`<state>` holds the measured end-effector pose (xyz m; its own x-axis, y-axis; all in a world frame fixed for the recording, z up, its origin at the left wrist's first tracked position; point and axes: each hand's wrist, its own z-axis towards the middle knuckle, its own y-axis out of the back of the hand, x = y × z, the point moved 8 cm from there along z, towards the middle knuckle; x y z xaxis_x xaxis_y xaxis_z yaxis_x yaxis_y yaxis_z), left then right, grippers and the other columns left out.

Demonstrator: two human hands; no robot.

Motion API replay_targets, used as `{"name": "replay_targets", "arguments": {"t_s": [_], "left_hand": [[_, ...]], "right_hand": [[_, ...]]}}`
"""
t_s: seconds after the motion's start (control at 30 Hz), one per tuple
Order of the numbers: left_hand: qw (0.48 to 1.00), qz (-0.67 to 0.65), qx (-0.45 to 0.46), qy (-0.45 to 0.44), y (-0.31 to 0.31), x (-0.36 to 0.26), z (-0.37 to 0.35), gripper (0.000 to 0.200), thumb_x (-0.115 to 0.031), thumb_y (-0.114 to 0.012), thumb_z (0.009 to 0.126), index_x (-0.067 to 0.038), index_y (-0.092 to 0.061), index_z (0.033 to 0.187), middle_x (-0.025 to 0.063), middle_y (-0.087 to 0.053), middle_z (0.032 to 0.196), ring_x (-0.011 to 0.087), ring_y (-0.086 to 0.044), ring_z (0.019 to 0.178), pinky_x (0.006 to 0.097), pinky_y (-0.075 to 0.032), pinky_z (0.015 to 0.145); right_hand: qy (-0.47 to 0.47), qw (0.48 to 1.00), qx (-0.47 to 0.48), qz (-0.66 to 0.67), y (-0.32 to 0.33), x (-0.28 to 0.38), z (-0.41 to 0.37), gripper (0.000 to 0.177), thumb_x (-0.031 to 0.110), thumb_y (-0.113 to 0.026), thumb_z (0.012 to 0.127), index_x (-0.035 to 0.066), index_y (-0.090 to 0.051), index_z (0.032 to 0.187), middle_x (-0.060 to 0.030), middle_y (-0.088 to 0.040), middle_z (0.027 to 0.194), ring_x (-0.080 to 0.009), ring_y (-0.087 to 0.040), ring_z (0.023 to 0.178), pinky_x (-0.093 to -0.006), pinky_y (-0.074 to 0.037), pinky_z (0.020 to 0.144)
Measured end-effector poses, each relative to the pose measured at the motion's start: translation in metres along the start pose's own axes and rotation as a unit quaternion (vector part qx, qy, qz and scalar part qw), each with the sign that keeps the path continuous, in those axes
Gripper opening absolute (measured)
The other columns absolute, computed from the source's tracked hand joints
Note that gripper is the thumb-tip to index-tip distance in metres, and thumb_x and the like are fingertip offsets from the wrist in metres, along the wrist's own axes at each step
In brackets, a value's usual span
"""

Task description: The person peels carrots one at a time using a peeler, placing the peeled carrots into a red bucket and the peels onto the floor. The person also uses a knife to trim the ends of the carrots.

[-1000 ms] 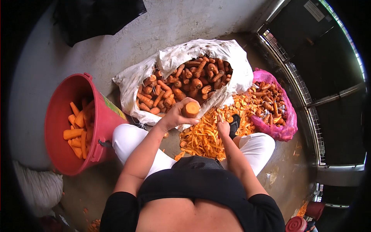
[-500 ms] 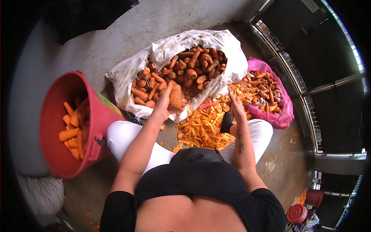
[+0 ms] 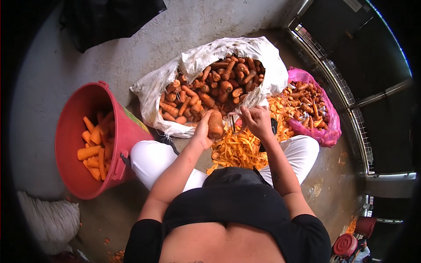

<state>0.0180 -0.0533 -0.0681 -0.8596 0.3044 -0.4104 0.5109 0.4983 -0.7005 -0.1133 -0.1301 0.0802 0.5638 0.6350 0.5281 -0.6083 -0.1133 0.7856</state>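
Observation:
My left hand (image 3: pixel 202 133) is wrapped round a thick, unpeeled carrot (image 3: pixel 215 124), held over the peelings in front of the sack. To the right of it, my right hand (image 3: pixel 258 121) is closed on a peeler (image 3: pixel 233 122) with a pinkish handle and a dark blade, partly hidden by the fingers. Blade and carrot look slightly apart. Orange peelings (image 3: pixel 239 149) are heaped below both hands, between my knees. Beyond them lies a white sack (image 3: pixel 151 83), its torn opening full of unpeeled carrots (image 3: pixel 206 98).
At the left, a red bucket (image 3: pixel 66 131) contains peeled carrots (image 3: pixel 89 152). A pink bag (image 3: pixel 331 131) of carrot pieces stands at the right. A pale sack (image 3: pixel 50 219) lies at lower left. Red containers (image 3: pixel 345 244) and part of another person (image 3: pixel 363 254) appear at lower right.
My right hand has closed on the peeler that lay on the peelings and lifted it. My left hand has turned the carrot more upright. The whole view has shifted slightly.

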Motion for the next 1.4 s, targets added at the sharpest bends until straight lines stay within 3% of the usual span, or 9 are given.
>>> {"name": "replay_targets", "arguments": {"t_s": [0.13,0.2,0.47,0.57,0.67,0.77,1.07,1.3,1.4], "left_hand": [[0.996,0.018,0.073,0.045,-0.003,0.014,0.000,0.041,-0.041,-0.042,0.097,-0.009,-0.053,0.120,0.0068,-0.062,0.100,0.0185,-0.063,0.086,0.0336,-0.054,0.073],[0.996,0.023,0.069,0.059,-0.002,0.015,-0.002,0.035,-0.040,-0.043,0.096,-0.012,-0.057,0.113,0.0032,-0.064,0.091,0.0160,-0.063,0.078,0.0319,-0.054,0.066],[0.998,0.003,0.043,0.045,-0.007,0.009,-0.016,0.031,-0.040,-0.045,0.095,-0.014,-0.060,0.103,0.0014,-0.063,0.086,0.0148,-0.061,0.070,0.0295,-0.052,0.060],[0.998,0.013,0.044,0.050,0.000,0.013,-0.011,0.030,-0.039,-0.045,0.095,-0.014,-0.060,0.101,0.0004,-0.063,0.085,0.0144,-0.060,0.069,0.0293,-0.052,0.060],[0.998,0.006,0.033,0.054,-0.006,0.012,-0.019,0.033,-0.041,-0.043,0.095,-0.012,-0.059,0.093,0.0028,-0.062,0.073,0.0157,-0.062,0.061,0.0295,-0.053,0.054],[0.996,-0.003,0.066,0.060,0.001,0.018,-0.009,0.026,-0.037,-0.048,0.094,-0.014,-0.061,0.099,-0.0005,-0.064,0.086,0.0128,-0.063,0.073,0.0300,-0.054,0.065],[0.990,-0.008,0.137,0.025,-0.021,0.010,-0.020,0.024,-0.035,-0.054,0.093,-0.012,-0.060,0.100,0.0000,-0.065,0.086,0.0133,-0.065,0.074,0.0290,-0.055,0.065],[0.993,0.053,0.110,0.003,-0.023,0.004,-0.023,0.030,-0.036,-0.049,0.095,-0.009,-0.060,0.104,0.0029,-0.065,0.092,0.0131,-0.064,0.078,0.0291,-0.055,0.068],[0.992,0.057,0.113,0.000,-0.024,0.001,-0.019,0.031,-0.036,-0.049,0.095,-0.009,-0.059,0.105,0.0031,-0.065,0.093,0.0124,-0.064,0.079,0.0285,-0.055,0.069]], "right_hand": [[0.136,0.985,-0.070,-0.074,0.003,0.040,0.005,0.038,0.025,-0.065,0.084,0.010,-0.058,0.050,-0.0005,-0.053,0.049,-0.0179,-0.048,0.052,-0.0323,-0.036,0.062],[0.202,0.973,-0.081,-0.079,0.001,0.058,0.004,0.038,0.020,-0.067,0.082,0.009,-0.054,0.047,0.0008,-0.050,0.046,-0.0164,-0.046,0.049,-0.0315,-0.035,0.059],[0.258,0.958,-0.084,-0.093,-0.010,0.080,0.000,0.034,0.015,-0.069,0.075,0.012,-0.051,0.046,0.0021,-0.052,0.048,-0.0159,-0.049,0.050,-0.0311,-0.037,0.057],[0.273,0.952,-0.090,-0.103,-0.016,0.082,0.001,0.038,0.018,-0.068,0.073,0.013,-0.045,0.043,0.0032,-0.047,0.046,-0.0160,-0.046,0.050,-0.0315,-0.036,0.056],[0.283,0.949,-0.085,-0.105,-0.017,0.085,0.003,0.038,0.017,-0.068,0.072,0.014,-0.045,0.043,0.0035,-0.046,0.046,-0.0158,-0.046,0.051,-0.0313,-0.036,0.057],[0.278,0.954,-0.071,-0.089,-0.021,0.081,0.005,0.036,0.016,-0.067,0.071,0.014,-0.045,0.042,0.0035,-0.046,0.046,-0.0157,-0.046,0.051,-0.0313,-0.036,0.057],[0.266,0.963,-0.038,0.007,-0.022,0.068,0.009,0.033,0.010,-0.063,0.074,0.011,-0.048,0.045,0.0004,-0.047,0.047,-0.0193,-0.046,0.050,-0.0325,-0.035,0.055],[0.232,0.971,-0.021,0.048,-0.028,0.051,0.016,0.033,0.012,-0.062,0.077,0.009,-0.050,0.046,-0.0019,-0.047,0.047,-0.0210,-0.040,0.050,-0.0334,-0.033,0.057],[0.210,0.976,0.001,0.047,-0.037,0.042,0.019,0.028,0.016,-0.063,0.074,0.009,-0.056,0.048,-0.0022,-0.052,0.050,-0.0199,-0.047,0.055,-0.0335,-0.035,0.058]]}}
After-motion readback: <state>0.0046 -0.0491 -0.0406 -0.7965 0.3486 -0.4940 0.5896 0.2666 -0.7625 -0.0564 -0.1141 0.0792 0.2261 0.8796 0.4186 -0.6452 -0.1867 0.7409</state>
